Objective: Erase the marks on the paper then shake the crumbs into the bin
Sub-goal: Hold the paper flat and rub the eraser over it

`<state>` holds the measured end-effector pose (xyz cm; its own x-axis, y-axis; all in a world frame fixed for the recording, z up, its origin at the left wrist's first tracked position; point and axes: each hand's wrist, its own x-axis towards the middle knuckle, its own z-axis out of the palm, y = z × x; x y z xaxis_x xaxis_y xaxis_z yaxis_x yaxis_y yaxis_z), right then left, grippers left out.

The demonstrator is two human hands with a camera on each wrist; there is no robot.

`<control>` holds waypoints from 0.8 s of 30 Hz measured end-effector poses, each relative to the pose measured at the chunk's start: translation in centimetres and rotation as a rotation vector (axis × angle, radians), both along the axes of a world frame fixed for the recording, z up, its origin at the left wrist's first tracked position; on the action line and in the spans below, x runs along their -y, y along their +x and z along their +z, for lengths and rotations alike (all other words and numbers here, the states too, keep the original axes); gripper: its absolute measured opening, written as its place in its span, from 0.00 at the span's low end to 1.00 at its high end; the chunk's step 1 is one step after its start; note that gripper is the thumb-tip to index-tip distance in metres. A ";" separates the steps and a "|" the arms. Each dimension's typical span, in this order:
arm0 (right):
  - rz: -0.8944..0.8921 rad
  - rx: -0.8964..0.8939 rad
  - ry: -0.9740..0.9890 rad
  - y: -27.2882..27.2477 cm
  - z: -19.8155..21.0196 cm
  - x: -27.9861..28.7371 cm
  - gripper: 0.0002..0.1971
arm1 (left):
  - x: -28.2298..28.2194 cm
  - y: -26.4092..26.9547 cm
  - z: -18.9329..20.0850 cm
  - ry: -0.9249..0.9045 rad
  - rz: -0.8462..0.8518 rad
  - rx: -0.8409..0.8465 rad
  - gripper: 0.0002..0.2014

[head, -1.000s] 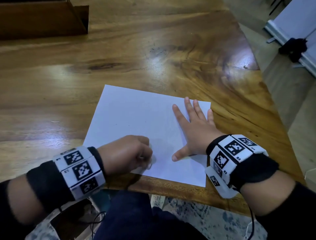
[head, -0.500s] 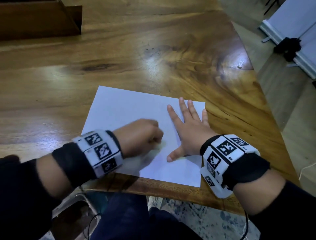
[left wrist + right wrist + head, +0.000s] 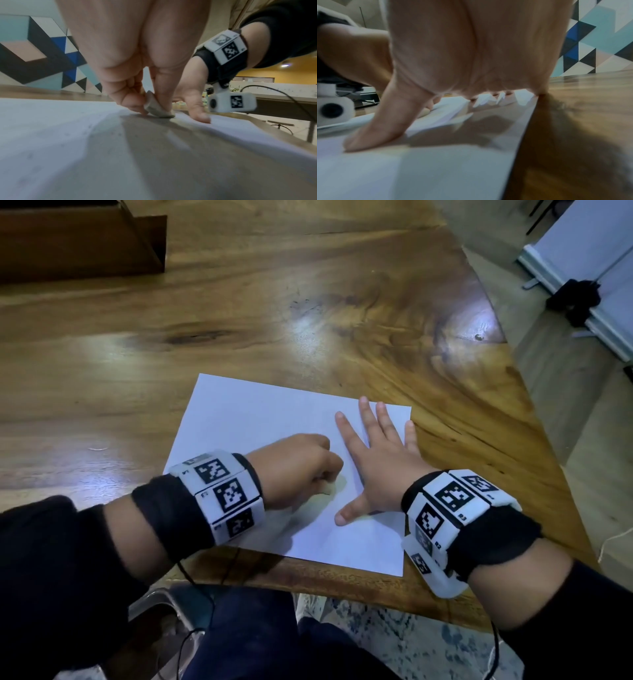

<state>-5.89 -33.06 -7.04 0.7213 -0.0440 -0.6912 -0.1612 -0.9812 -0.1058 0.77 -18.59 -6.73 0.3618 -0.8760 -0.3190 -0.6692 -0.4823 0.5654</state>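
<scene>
— Two hands on the white rectangular sheet of paper (image 3: 260,426), which lies flat near the front edge of the glossy brown wooden table (image 3: 239,320). Left hand (image 3: 294,470)?

— Fingers curled, pinching a small off-white worn eraser (image 3: 157,108); its lower edge touches the sheet.

— Right hand (image 3: 380,460)?

— Flat, fingers straight and spread, palm pressing the sheet's right part, little finger at the right edge.

— Crumbs?

— Faint grey specks (image 3: 102,129) on the sheet, left wrist view. Marks too faint to tell.
</scene>
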 end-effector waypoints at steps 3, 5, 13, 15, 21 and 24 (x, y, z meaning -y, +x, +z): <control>-0.005 0.004 -0.001 0.0 0.0 0.0 0.73 | -2.1 -1.8 -1.1 0.059 -0.186 0.107 0.06; -0.006 0.005 0.001 0.0 0.0 0.0 0.73 | -2.9 -2.1 -1.1 0.056 -0.270 0.241 0.13; 0.001 -0.010 -0.012 0.0 0.2 -0.1 0.73 | -0.9 -1.2 -0.2 -0.012 -0.127 0.065 0.04; 0.001 -0.011 -0.014 0.0 0.2 -0.1 0.73 | -2.6 -1.8 -0.3 -0.014 -0.150 0.009 0.06; 0.003 -0.015 -0.020 0.1 0.1 -0.2 0.73 | -1.5 -1.2 -0.2 0.002 -0.128 -0.025 0.06; 0.003 -0.012 -0.016 0.1 0.0 -0.2 0.74 | -0.2 -1.1 -0.4 -0.007 -0.086 0.016 0.06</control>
